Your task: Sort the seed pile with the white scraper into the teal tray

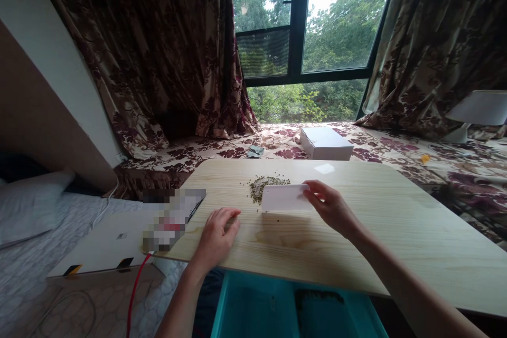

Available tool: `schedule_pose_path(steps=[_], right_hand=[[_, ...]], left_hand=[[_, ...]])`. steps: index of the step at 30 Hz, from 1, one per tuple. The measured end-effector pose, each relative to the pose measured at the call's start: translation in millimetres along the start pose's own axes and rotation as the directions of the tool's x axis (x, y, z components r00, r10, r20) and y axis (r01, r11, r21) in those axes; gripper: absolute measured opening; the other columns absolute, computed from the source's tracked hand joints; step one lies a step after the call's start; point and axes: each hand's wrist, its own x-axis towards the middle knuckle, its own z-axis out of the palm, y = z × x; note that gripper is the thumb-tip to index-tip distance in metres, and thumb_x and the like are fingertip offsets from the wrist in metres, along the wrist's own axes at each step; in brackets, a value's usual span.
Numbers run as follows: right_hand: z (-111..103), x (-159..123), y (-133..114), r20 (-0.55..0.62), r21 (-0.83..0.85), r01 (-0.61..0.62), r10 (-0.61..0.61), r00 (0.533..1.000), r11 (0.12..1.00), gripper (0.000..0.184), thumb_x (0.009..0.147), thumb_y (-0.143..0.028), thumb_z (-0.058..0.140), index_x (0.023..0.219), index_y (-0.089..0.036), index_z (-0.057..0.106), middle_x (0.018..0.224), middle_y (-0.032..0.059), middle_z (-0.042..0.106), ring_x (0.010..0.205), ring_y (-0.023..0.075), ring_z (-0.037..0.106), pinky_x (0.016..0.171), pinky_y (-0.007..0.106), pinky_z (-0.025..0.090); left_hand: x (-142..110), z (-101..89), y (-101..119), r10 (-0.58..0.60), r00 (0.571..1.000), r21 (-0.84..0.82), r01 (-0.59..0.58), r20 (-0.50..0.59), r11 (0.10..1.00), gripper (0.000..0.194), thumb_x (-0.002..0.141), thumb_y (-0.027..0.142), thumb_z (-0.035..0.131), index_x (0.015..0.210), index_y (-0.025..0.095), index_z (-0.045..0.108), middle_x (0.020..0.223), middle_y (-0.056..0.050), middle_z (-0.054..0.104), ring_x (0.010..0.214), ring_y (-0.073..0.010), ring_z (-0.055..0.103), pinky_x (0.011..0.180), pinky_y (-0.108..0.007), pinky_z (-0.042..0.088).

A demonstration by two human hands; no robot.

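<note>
My right hand (325,205) pinches the right end of a thin white rectangular card (283,198). The card stands on its long edge, tilted, on the near side of a loose pile of small greenish grains (255,191) that look like mung beans. Part of the pile is hidden behind it, and a few grains lie scattered around. On the wooden tabletop (368,211), left of the card, rests my left hand (219,229), palm down with fingers loosely stretched, holding nothing.
Below the table's near edge is a turquoise two-compartment bin (257,301), with dark contents in its right part. A white box (327,141) and a folded cloth (254,151) sit on the window ledge. A blurred item (170,224) lies at the table's left edge.
</note>
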Motion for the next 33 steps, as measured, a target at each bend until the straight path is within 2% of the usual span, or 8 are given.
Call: schedule_pose_path(steps=[11, 18, 25, 33], right_hand=[[-15, -3, -6, 0.086, -0.021, -0.002, 0.004, 0.996, 1.0, 0.037, 0.079, -0.057, 0.059, 0.088, -0.021, 0.065, 0.084, 0.0078, 0.073, 0.08, 0.0246, 0.071, 0.071, 0.035, 0.058], [-22, -3, -7, 0.076, 0.009, -0.025, 0.024, 0.997, 1.0, 0.043, 0.076, -0.062, 0.06, 0.087, -0.021, 0.065, 0.082, 0.0074, 0.073, 0.08, 0.0253, 0.071, 0.074, 0.035, 0.058], [-22, -4, -2, 0.106, 0.007, -0.034, 0.033, 0.994, 0.999, 0.043, 0.075, -0.061, 0.061, 0.086, -0.02, 0.064, 0.082, 0.0081, 0.073, 0.08, 0.0254, 0.071, 0.071, 0.034, 0.058], [-18, -2, 3, 0.069, 0.03, -0.056, 0.054, 0.996, 0.998, 0.038, 0.076, -0.056, 0.062, 0.087, -0.02, 0.064, 0.083, 0.0085, 0.073, 0.082, 0.0259, 0.071, 0.075, 0.037, 0.057]], left_hand=[[0, -0.4, 1, 0.007, 1.0, 0.008, -0.007, -0.01, 1.0, 0.023, 0.083, 0.028, 0.052, 0.101, 0.022, 0.067, 0.106, -0.006, 0.068, 0.105, -0.0227, 0.059, 0.099, -0.043, 0.044], [0, -0.2, 0, 0.014, 1.0, 0.013, -0.014, -0.006, 1.0, 0.023, 0.083, 0.028, 0.053, 0.101, 0.022, 0.066, 0.106, -0.006, 0.068, 0.105, -0.0227, 0.06, 0.098, -0.042, 0.044], [1, -0.9, 1, 0.011, 1.0, 0.013, -0.011, 0.001, 1.0, 0.025, 0.083, 0.028, 0.052, 0.101, 0.021, 0.067, 0.106, -0.007, 0.068, 0.104, -0.0228, 0.06, 0.098, -0.043, 0.044], [0, -0.5, 0, -0.01, 1.0, -0.016, 0.01, 0.016, 1.0, 0.025, 0.084, 0.029, 0.051, 0.102, 0.021, 0.066, 0.109, -0.006, 0.067, 0.107, -0.0233, 0.057, 0.1, -0.043, 0.041]])
